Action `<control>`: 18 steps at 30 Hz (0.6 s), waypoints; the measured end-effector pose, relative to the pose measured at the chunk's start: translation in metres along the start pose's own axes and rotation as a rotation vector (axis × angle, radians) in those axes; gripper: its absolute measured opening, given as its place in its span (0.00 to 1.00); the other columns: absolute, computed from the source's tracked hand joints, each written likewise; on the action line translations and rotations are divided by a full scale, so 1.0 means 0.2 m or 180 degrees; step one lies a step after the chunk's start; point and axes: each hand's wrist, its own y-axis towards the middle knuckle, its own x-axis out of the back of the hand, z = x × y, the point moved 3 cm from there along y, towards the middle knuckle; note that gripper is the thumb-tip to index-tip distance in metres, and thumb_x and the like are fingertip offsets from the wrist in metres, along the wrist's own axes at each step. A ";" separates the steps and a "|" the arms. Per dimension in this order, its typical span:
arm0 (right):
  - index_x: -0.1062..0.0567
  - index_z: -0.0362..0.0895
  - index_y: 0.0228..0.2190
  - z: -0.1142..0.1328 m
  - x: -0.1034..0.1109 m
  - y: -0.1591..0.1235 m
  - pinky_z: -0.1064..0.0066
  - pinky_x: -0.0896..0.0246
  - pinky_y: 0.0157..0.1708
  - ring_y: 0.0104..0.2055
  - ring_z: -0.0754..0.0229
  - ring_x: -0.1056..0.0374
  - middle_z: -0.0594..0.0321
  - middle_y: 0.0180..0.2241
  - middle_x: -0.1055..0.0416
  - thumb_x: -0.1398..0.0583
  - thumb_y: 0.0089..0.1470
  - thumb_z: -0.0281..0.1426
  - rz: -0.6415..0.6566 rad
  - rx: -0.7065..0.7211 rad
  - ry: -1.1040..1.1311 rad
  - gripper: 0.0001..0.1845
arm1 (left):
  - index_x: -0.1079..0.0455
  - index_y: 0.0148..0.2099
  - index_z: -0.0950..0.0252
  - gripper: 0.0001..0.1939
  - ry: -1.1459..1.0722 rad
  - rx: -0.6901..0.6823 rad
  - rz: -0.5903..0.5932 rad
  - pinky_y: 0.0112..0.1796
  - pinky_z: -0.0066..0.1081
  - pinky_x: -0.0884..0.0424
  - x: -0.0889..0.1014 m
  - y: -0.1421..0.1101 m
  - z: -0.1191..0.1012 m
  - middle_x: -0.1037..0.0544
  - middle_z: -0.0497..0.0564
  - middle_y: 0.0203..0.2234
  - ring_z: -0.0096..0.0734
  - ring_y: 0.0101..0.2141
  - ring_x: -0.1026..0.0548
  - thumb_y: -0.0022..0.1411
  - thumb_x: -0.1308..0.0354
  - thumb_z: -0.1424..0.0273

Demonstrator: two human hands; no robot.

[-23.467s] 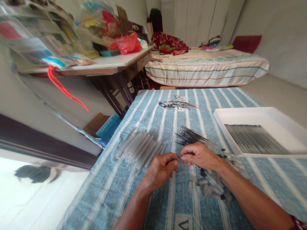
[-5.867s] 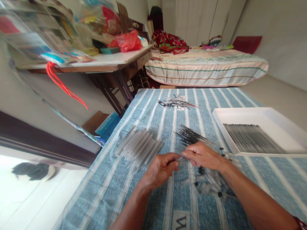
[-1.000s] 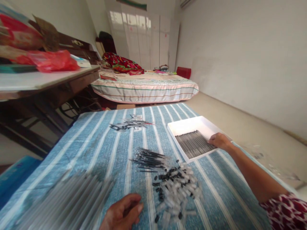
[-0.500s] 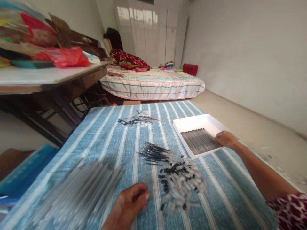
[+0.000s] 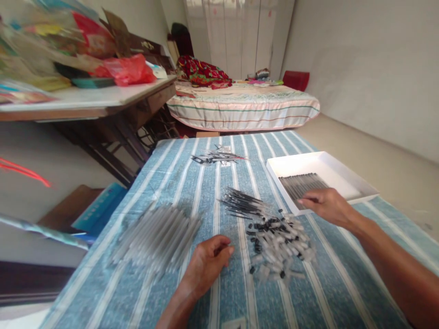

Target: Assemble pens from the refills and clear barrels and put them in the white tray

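My right hand (image 5: 325, 205) is over the near side of a white shallow box (image 5: 343, 162), its fingers pinched at the row of grey pens (image 5: 303, 183) inside. Whether something is between the fingertips is hidden. My left hand (image 5: 209, 258) rests on the striped cloth, fingers loosely curled and thumb apart, with nothing visible in it. To its left lies a blurred pile of grey translucent pen barrels (image 5: 157, 237). On its right is a heap of clear and black caps (image 5: 281, 246). Thin black pen refills (image 5: 243, 202) lie beyond the caps.
A small bunch of dark thin pieces (image 5: 219, 156) lies on the far part of the blue striped cloth (image 5: 171, 178). A side table (image 5: 137, 93) with bags stands on the left. Behind are a bed (image 5: 247, 107) and a white wardrobe. A blue box (image 5: 99, 212) is low on the left.
The view has turned left and down, so things sit further right and higher. My right hand has moved from the right end of the pen row toward the box's near edge. My left hand stays put.
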 end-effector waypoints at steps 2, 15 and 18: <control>0.29 0.43 0.20 0.15 -0.07 -0.01 0.74 0.49 0.25 0.23 0.64 0.38 0.65 0.19 0.33 0.48 0.55 0.41 0.0194 0.0379 0.0185 0.20 | 0.27 0.31 0.63 0.08 0.0248 -0.0179 -0.0310 0.24 0.27 0.36 0.03 0.01 0.00 0.26 0.45 0.17 0.31 0.20 0.29 0.52 0.42 0.64; 0.24 0.44 0.27 0.69 -0.37 0.11 0.71 0.45 0.30 0.34 0.53 0.28 0.55 0.29 0.24 0.47 0.54 0.33 0.1072 0.0802 -0.0926 0.13 | 0.28 0.38 0.66 0.11 0.2617 -0.0214 -0.1477 0.36 0.28 0.34 0.25 0.02 0.08 0.24 0.52 0.33 0.33 0.34 0.25 0.61 0.52 0.72; 0.23 0.43 0.29 0.72 -0.40 0.13 0.69 0.42 0.30 0.35 0.50 0.27 0.52 0.30 0.24 0.48 0.54 0.32 0.1070 0.0743 -0.1100 0.14 | 0.28 0.38 0.64 0.11 0.3065 0.0080 -0.1404 0.34 0.29 0.34 0.22 0.01 0.05 0.25 0.52 0.33 0.34 0.34 0.26 0.61 0.52 0.72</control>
